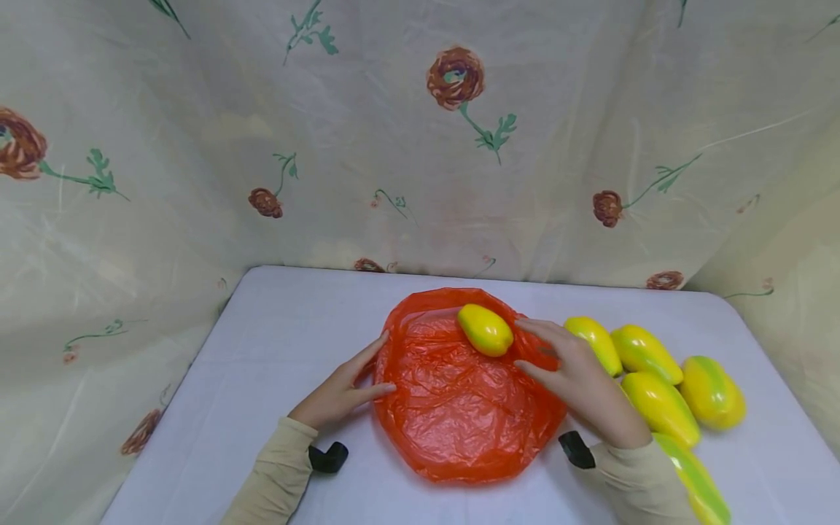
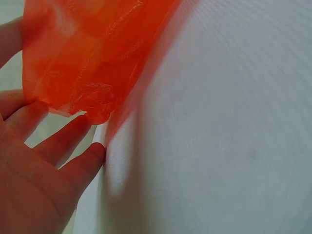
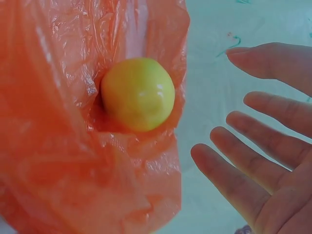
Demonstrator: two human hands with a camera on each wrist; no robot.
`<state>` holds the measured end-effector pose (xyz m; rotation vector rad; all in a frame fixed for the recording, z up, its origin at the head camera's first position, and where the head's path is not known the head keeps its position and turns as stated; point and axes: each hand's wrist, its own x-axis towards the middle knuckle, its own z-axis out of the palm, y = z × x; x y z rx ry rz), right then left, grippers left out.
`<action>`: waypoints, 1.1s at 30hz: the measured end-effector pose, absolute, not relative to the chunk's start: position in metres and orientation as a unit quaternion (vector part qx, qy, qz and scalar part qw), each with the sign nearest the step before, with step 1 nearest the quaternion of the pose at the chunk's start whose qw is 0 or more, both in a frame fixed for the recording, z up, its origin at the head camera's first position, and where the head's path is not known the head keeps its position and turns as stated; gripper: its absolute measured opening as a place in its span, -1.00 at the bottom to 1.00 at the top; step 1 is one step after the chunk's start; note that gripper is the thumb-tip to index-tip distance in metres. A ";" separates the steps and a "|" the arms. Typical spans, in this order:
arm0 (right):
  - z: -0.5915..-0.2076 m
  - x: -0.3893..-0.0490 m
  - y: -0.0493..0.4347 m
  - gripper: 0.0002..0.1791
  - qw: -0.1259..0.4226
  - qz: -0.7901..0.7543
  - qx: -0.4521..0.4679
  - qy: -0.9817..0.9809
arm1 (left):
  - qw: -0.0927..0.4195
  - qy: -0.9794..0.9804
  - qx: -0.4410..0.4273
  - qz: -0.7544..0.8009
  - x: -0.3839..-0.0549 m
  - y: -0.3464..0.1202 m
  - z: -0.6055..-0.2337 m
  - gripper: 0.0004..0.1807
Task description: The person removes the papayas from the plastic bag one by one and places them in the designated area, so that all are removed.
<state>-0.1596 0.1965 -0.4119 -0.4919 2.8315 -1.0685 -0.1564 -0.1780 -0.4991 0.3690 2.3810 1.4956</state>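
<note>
An orange-red plastic bag (image 1: 459, 415) lies spread with its mouth open in the middle of the white table. One yellow mango (image 1: 484, 330) rests in its far right part; the right wrist view shows this mango (image 3: 139, 95) end-on, with crumpled plastic around it. My left hand (image 1: 344, 390) touches the bag's left rim, thumb and fingers apart and nearly straight. In the left wrist view, the thumb and index tip of this hand (image 2: 44, 170) are hidden by the plastic. My right hand (image 1: 584, 379) hovers at the bag's right side, fingers spread, apart from the mango.
Several yellow-green mangoes (image 1: 659, 408) lie on the table to the right of the bag, some partly behind my right arm. The white table (image 1: 282, 321) ends at a flower-patterned curtain (image 1: 367, 146) at the back and sides.
</note>
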 end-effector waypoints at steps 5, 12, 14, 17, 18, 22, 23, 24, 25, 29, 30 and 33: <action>-0.415 -0.165 0.192 -0.33 0.035 -0.346 -0.158 0.924 | 0.152 0.829 0.132 0.522 -0.156 -0.178 -0.500 -0.04; -0.420 -0.172 0.184 -0.35 0.037 -0.360 -0.158 0.919 | 0.151 0.828 0.134 0.523 -0.156 -0.178 -0.499 -0.04; -0.422 -0.176 0.182 -0.35 0.030 -0.354 -0.163 0.920 | 0.150 0.828 0.135 0.522 -0.156 -0.178 -0.500 -0.04; -0.426 -0.180 0.178 -0.35 0.020 -0.340 -0.174 0.924 | 0.149 0.829 0.135 0.522 -0.157 -0.178 -0.500 -0.04; -0.428 -0.182 0.177 -0.35 0.017 -0.337 -0.177 0.925 | 0.149 0.829 0.135 0.521 -0.157 -0.178 -0.500 -0.04; -0.432 -0.186 0.174 -0.34 0.022 -0.333 -0.174 0.926 | 0.151 0.828 0.133 0.524 -0.157 -0.178 -0.500 -0.04; -0.433 -0.186 0.173 -0.35 0.023 -0.334 -0.174 0.926 | 0.152 0.827 0.132 0.524 -0.157 -0.178 -0.500 -0.04; -0.434 -0.187 0.173 -0.35 0.025 -0.335 -0.173 0.926 | 0.153 0.827 0.132 0.525 -0.157 -0.178 -0.500 -0.04; -0.434 -0.188 0.172 -0.35 0.026 -0.334 -0.173 0.926 | 0.154 0.826 0.131 0.527 -0.157 -0.178 -0.500 -0.05; -0.436 -0.191 0.170 -0.36 0.030 -0.332 -0.170 0.927 | 0.156 0.824 0.129 0.530 -0.157 -0.179 -0.499 -0.05; -0.437 -0.191 0.170 -0.36 0.030 -0.331 -0.171 0.928 | 0.156 0.824 0.128 0.529 -0.157 -0.179 -0.499 -0.05; -0.439 -0.192 0.169 -0.37 0.032 -0.327 -0.175 0.928 | 0.156 0.825 0.127 0.528 -0.156 -0.178 -0.499 -0.05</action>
